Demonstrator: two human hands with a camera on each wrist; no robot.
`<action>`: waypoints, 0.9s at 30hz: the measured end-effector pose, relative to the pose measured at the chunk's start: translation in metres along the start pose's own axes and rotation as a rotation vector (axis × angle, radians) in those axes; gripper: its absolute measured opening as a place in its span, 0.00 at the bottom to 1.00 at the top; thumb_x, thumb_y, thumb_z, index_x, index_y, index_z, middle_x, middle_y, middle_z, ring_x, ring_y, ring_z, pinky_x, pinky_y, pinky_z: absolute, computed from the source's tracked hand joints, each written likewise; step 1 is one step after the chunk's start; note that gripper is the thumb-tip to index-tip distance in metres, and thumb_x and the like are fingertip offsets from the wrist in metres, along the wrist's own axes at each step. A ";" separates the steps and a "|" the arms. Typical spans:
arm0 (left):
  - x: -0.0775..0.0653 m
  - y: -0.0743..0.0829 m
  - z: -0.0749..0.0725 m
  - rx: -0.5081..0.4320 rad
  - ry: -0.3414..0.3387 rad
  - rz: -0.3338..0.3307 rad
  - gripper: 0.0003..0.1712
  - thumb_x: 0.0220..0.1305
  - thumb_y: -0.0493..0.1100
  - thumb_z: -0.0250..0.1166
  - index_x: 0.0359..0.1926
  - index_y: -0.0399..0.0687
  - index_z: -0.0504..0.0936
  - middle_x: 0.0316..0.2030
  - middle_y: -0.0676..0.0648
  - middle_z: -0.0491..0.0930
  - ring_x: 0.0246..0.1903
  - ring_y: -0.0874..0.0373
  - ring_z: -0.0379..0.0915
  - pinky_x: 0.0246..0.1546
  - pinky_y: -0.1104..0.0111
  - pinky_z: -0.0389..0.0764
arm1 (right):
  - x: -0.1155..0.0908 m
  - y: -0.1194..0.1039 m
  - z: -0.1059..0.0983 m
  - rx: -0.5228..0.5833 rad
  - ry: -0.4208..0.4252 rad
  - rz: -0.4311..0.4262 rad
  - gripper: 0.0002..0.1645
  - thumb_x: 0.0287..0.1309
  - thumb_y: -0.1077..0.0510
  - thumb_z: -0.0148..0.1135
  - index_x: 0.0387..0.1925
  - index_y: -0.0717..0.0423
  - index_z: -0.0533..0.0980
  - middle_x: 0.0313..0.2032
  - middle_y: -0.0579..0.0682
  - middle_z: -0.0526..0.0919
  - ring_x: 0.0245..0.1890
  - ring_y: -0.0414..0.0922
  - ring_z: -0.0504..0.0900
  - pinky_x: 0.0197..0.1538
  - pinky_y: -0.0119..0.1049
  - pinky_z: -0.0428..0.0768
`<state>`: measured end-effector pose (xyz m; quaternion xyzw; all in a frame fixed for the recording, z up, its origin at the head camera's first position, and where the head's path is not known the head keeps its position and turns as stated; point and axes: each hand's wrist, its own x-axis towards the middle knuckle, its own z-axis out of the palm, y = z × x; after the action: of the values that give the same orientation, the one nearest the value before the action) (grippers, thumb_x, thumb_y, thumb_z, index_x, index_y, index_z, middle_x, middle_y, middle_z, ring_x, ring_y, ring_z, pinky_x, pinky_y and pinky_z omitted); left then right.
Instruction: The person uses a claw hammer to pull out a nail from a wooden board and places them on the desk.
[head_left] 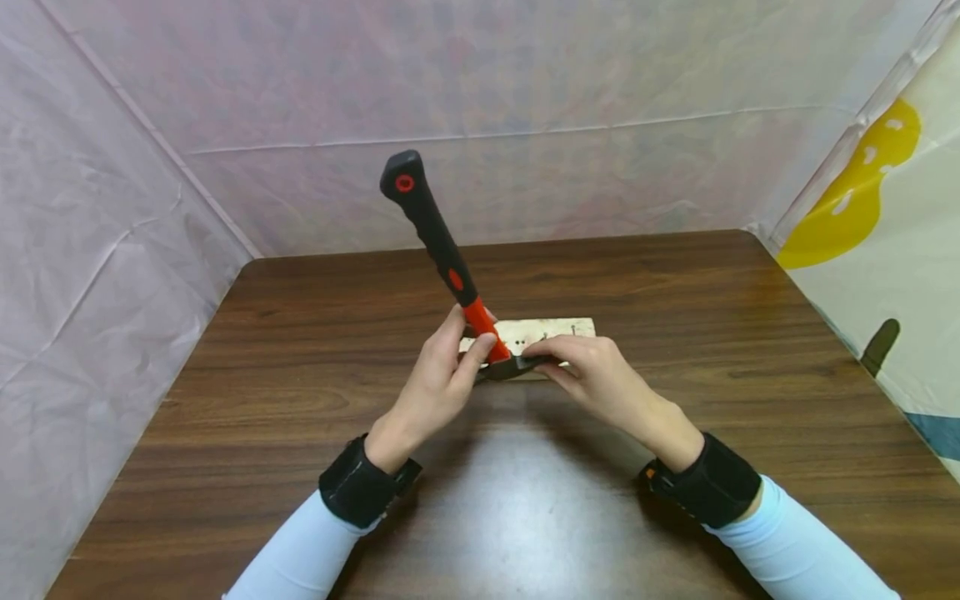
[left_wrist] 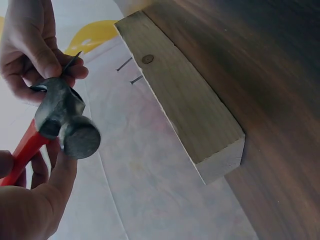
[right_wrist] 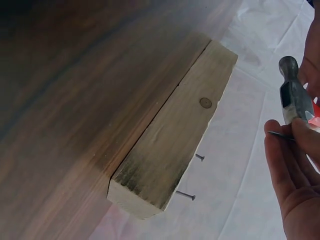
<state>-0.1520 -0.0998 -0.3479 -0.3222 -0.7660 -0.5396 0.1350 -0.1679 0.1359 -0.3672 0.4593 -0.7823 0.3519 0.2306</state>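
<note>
A claw hammer (head_left: 438,237) with a black and red handle tilts up above the table, its grip end pointing away and to the left. My left hand (head_left: 433,375) holds its red shaft just behind the head. At the claw end of the metal head (left_wrist: 60,105), my right hand (head_left: 611,383) pinches a nail (right_wrist: 281,135) between thumb and fingers, the pointed end sticking out. Beyond both hands lies a pale wooden block (head_left: 570,327), partly hidden by them in the head view. Two nails stick out of its upper face, one longer (right_wrist: 186,195) and one shorter (right_wrist: 200,157).
The brown wood-grain table (head_left: 300,400) carries the block near its middle. Pale sheeting (head_left: 525,125) hangs behind the table and on the left; a sheet with a yellow shape (head_left: 847,200) hangs on the right. Black bands (head_left: 360,487) circle both wrists.
</note>
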 end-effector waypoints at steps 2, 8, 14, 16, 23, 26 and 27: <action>0.000 0.000 0.001 0.001 -0.016 -0.016 0.12 0.76 0.33 0.57 0.57 0.36 0.70 0.44 0.39 0.78 0.45 0.50 0.78 0.40 0.62 0.87 | -0.001 0.000 0.000 -0.005 -0.005 0.003 0.21 0.49 0.77 0.75 0.45 0.62 0.84 0.41 0.51 0.89 0.42 0.47 0.88 0.45 0.42 0.86; 0.000 0.003 0.001 0.049 -0.068 -0.037 0.24 0.70 0.30 0.65 0.61 0.37 0.65 0.50 0.41 0.77 0.45 0.51 0.80 0.44 0.61 0.86 | -0.001 -0.001 -0.002 -0.011 -0.030 0.019 0.20 0.49 0.76 0.75 0.45 0.62 0.84 0.41 0.50 0.89 0.42 0.46 0.88 0.46 0.41 0.86; -0.002 0.004 -0.001 0.070 -0.052 -0.060 0.33 0.61 0.25 0.71 0.61 0.39 0.65 0.49 0.40 0.79 0.47 0.50 0.80 0.47 0.60 0.85 | 0.000 -0.001 -0.002 -0.008 -0.030 0.004 0.19 0.49 0.76 0.75 0.44 0.62 0.84 0.40 0.50 0.89 0.41 0.46 0.88 0.45 0.42 0.86; -0.002 0.004 0.000 0.016 -0.028 -0.082 0.30 0.61 0.24 0.71 0.60 0.38 0.67 0.47 0.39 0.80 0.47 0.50 0.81 0.47 0.62 0.85 | 0.000 -0.001 -0.002 -0.015 -0.024 -0.002 0.19 0.49 0.76 0.76 0.44 0.62 0.84 0.40 0.50 0.89 0.40 0.46 0.88 0.44 0.42 0.86; -0.003 0.007 0.002 -0.062 0.073 -0.073 0.24 0.57 0.26 0.74 0.54 0.34 0.76 0.43 0.40 0.85 0.44 0.50 0.85 0.42 0.65 0.86 | 0.002 -0.004 -0.006 -0.005 -0.008 -0.001 0.20 0.48 0.77 0.75 0.43 0.62 0.84 0.39 0.51 0.89 0.39 0.46 0.88 0.42 0.42 0.87; -0.003 0.007 0.003 -0.063 0.100 -0.049 0.24 0.56 0.27 0.75 0.54 0.34 0.78 0.42 0.42 0.86 0.42 0.52 0.85 0.40 0.65 0.87 | 0.002 -0.005 -0.007 0.000 -0.005 0.001 0.20 0.48 0.77 0.75 0.44 0.62 0.84 0.39 0.51 0.89 0.39 0.47 0.88 0.42 0.42 0.87; -0.004 0.007 0.003 -0.063 0.106 -0.042 0.24 0.56 0.28 0.75 0.54 0.35 0.79 0.42 0.43 0.86 0.42 0.52 0.85 0.39 0.65 0.87 | 0.002 -0.005 -0.007 -0.002 -0.003 0.000 0.20 0.48 0.77 0.75 0.44 0.62 0.84 0.39 0.51 0.89 0.39 0.47 0.88 0.42 0.42 0.87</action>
<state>-0.1446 -0.0969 -0.3460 -0.2813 -0.7470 -0.5824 0.1540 -0.1643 0.1387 -0.3592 0.4594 -0.7831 0.3505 0.2299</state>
